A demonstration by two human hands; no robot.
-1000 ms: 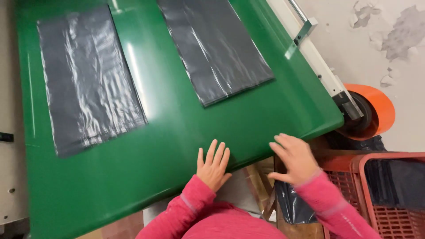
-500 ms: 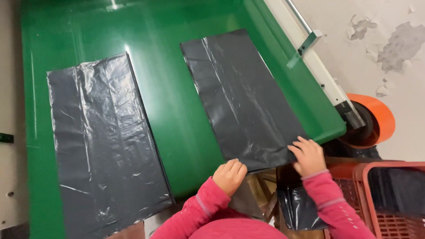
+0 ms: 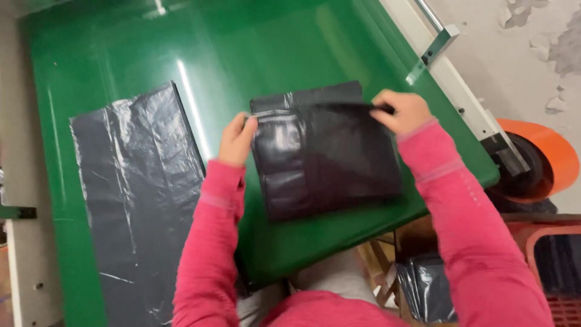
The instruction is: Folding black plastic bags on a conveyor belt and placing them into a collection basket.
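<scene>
At the near edge, our pink sleeves point(image 3: 212, 242) reach out over the green table point(image 3: 121, 54). Low at the near right stand a red crate point(image 3: 554, 260) and a stack of dark bags point(image 3: 426, 290). Our hands are apart, each clamped on one top corner of the folded black plastic bag point(image 3: 327, 157), which lies flat on the table's right half: our left hand point(image 3: 237, 138) pinches its left corner, our right hand point(image 3: 404, 111) grips its right. A second black bag point(image 3: 136, 194) lies spread at the left. An orange roll point(image 3: 548, 160) sits beyond the table's right end.
</scene>
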